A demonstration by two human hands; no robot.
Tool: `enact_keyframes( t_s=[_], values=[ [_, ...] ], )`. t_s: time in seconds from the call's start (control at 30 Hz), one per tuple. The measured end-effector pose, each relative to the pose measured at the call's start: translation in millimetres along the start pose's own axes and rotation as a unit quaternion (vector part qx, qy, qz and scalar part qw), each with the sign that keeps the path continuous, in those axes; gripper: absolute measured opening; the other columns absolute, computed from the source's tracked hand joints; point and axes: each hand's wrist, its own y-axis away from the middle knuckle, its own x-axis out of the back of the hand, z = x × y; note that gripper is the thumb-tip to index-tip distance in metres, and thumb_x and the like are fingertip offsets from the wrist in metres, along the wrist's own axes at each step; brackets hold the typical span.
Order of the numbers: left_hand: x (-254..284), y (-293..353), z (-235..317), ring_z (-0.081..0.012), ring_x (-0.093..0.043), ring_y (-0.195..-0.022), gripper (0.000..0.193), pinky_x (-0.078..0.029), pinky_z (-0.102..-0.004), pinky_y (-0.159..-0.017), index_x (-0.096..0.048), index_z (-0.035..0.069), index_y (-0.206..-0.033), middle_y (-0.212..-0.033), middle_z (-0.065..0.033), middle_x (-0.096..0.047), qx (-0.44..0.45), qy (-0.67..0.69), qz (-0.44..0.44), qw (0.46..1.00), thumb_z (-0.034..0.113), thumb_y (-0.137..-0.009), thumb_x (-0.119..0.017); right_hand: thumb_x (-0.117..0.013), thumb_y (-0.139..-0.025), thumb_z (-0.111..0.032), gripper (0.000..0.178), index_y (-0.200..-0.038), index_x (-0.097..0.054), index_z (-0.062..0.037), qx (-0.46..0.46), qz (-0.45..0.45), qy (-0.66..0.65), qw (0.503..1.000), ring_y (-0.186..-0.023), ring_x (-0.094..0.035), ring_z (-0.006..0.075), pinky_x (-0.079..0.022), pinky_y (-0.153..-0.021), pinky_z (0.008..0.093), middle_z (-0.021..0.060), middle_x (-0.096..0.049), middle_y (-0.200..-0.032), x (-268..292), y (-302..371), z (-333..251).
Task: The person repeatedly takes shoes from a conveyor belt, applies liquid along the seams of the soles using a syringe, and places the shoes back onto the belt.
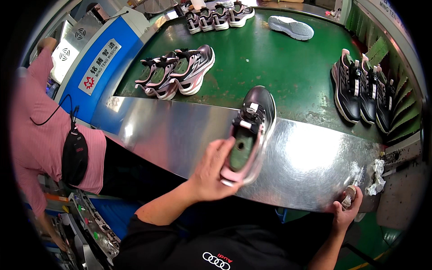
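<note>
My left hand (pixel 213 168) is closed on the heel end of a black and pink sneaker (pixel 258 110), over the metal ledge. The sneaker's toe points away from me, and its edge is slightly blurred. Inside its opening shows a green shoe last (pixel 240 148) with a round hole. At the right end of the ledge my right hand (pixel 346 213) pinches a small, round, brownish piece with a whitish part (pixel 348 197). I cannot tell its kind. A crumpled white cloth or paper (pixel 376 177) lies just right of that hand.
On the green surface (pixel 243 58) stand pink-black sneakers (pixel 193 69) at left, several more (pixel 220 17) at the back, and black sneakers (pixel 346 87) by green flaps (pixel 400 96) at right. A grey-white shoe sole (pixel 291 28) lies far back. A person in pink (pixel 58 130) works at left.
</note>
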Motion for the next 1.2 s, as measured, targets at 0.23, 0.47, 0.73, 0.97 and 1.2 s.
enact_keyframes(
  t_s=[0.23,0.47,0.73,0.97,1.2],
  values=[
    [1,-54,-55,-0.0213,-0.053,-0.1,0.062,-0.049,-0.0361,-0.086,-0.033,0.003,-0.133,-0.12,-0.0105,-0.041,0.265,0.461,0.058,0.845,0.008,-0.079,-0.064,-0.073,-0.068,-0.06,0.093,-0.131,-0.041,0.0,-0.029,0.014,0.001,0.999,-0.092,-0.048,0.0128,-0.041,-0.082,0.0247,0.0042,-0.048,-0.111,23,6,-12],
    [-7,-140,-121,-0.0162,-0.059,-0.057,0.053,-0.045,-0.0313,-0.043,-0.058,-0.002,-0.096,-0.08,-0.013,-0.062,0.349,0.121,-0.107,0.923,0.05,-0.087,-0.055,-0.067,-0.071,-0.063,0.091,-0.131,-0.043,0.0015,-0.059,-0.005,-0.002,0.998,-0.081,-0.05,0.01,-0.041,-0.074,0.0219,0.0034,-0.054,-0.098,32,9,-32],
    [-45,-153,-53,-0.0153,-0.06,-0.083,0.06,-0.051,-0.0291,-0.076,-0.043,-0.006,-0.11,-0.096,-0.0115,-0.059,0.193,0.42,0.023,0.886,0.028,-0.073,-0.076,-0.063,-0.067,-0.071,0.099,-0.126,-0.046,0.0062,-0.038,0.003,0.04,0.998,-0.083,-0.051,0.0127,-0.042,-0.071,0.0235,0.0073,-0.053,-0.103,26,19,-74],
    [-26,-116,13,-0.0191,-0.06,-0.099,0.057,-0.048,-0.0328,-0.088,-0.044,0.003,-0.123,-0.108,-0.0091,-0.06,0.082,0.69,-0.036,0.719,0.007,-0.073,-0.071,-0.069,-0.064,-0.068,0.089,-0.113,-0.041,0.0002,-0.007,-0.063,-0.246,0.967,-0.067,-0.045,0.0123,-0.033,-0.059,0.0236,0.0048,-0.05,-0.077,-3,2,-122],
    [-34,-91,-4,-0.0175,-0.051,-0.11,0.072,-0.039,-0.0341,-0.096,-0.041,0.007,-0.126,-0.115,-0.0068,-0.053,0.0,0.667,-0.083,0.74,0.004,-0.065,-0.079,-0.058,-0.081,-0.061,0.059,-0.109,-0.043,-0.011,0.018,-0.222,-0.471,0.853,-0.06,-0.04,0.0159,-0.028,-0.061,0.0323,0.0082,-0.055,-0.069,-48,-35,-190]
  ],
)
